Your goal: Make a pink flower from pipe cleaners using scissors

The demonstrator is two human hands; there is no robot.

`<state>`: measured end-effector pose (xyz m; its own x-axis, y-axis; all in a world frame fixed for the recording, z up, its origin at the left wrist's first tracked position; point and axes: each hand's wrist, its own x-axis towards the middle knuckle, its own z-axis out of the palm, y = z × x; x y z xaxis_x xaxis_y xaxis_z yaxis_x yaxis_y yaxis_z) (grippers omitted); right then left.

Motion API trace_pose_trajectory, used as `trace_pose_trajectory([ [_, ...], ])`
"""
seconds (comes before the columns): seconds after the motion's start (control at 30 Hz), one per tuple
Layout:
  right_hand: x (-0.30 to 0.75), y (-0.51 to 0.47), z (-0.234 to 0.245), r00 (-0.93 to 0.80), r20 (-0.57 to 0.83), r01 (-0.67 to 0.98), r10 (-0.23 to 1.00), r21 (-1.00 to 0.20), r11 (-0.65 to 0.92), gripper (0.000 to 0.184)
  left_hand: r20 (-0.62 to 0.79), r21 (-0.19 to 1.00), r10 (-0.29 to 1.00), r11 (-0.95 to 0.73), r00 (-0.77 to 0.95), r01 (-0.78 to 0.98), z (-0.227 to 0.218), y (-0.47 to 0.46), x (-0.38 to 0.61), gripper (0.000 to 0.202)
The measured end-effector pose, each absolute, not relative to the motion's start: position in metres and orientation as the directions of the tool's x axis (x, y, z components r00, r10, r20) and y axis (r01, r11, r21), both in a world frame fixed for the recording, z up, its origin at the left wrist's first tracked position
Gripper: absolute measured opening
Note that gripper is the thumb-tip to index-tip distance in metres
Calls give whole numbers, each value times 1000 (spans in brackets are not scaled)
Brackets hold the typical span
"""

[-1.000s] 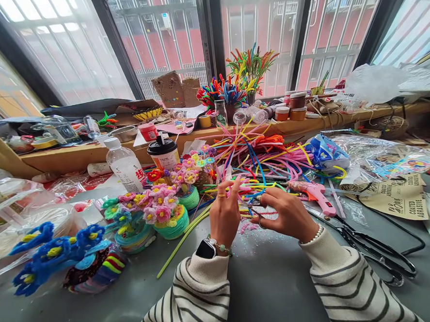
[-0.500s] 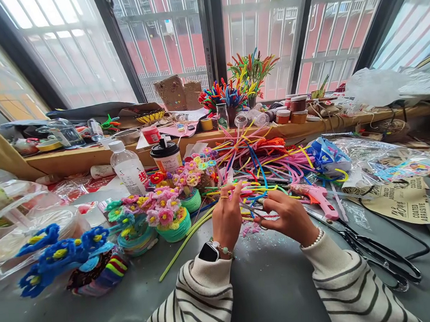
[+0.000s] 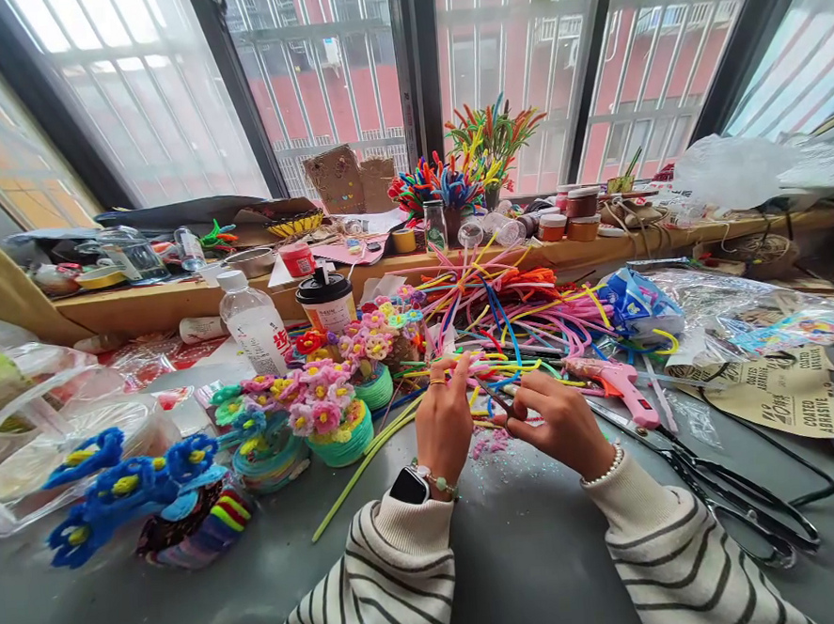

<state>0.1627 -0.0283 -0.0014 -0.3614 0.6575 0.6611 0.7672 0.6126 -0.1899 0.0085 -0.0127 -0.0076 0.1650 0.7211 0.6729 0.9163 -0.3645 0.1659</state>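
My left hand point(image 3: 443, 421) is raised over the grey table point(image 3: 530, 550), fingers pinched on a small pink pipe-cleaner piece point(image 3: 471, 369). My right hand point(image 3: 561, 421) is closed on small scissors point(image 3: 499, 403), whose blades point up toward that pink piece. Pink fluff and trimmings point(image 3: 487, 442) lie on the table just under the hands. Behind the hands spreads a heap of coloured pipe cleaners point(image 3: 516, 311). A long green stem point(image 3: 356, 474) lies to the left of my left wrist.
Pipe-cleaner flower pots point(image 3: 331, 413) and blue flowers point(image 3: 121, 485) stand at the left, with a water bottle point(image 3: 252, 327) and a lidded cup point(image 3: 326, 301). A pink glue gun point(image 3: 615, 380), large black scissors point(image 3: 735, 495) and plastic bags point(image 3: 742, 306) lie at the right.
Both hands stayed close together; the scissors in my right hand have tilted up toward the pink piece in my left fingers. The view shifted slightly.
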Motion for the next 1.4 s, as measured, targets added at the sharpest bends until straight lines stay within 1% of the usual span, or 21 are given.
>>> trace_pose_trajectory([
  [0.2, 161, -30, 2, -423, 595, 738, 683, -210, 641, 30, 687, 199, 708, -400, 164, 894, -6, -15, 10, 44],
  [0.37, 160, -31, 3, -412, 586, 750, 698, -217, 625, 40, 678, 222, 716, -417, 168, 881, -4, -17, 10, 47],
  [0.6, 160, -31, 3, -428, 569, 755, 702, -201, 624, 34, 665, 222, 725, -418, 177, 881, -3, -17, 10, 49],
  [0.93, 161, -31, 2, -425, 593, 747, 684, -198, 635, 33, 664, 217, 724, -424, 186, 879, -3, -18, 10, 48],
  [1.17, 159, -29, -2, -434, 601, 726, 671, -209, 656, 35, 680, 191, 711, -407, 179, 893, -5, -17, 11, 50],
  [1.4, 158, -28, -7, -402, 626, 724, 669, -230, 650, 35, 666, 190, 724, -400, 181, 897, -7, -16, 10, 49],
])
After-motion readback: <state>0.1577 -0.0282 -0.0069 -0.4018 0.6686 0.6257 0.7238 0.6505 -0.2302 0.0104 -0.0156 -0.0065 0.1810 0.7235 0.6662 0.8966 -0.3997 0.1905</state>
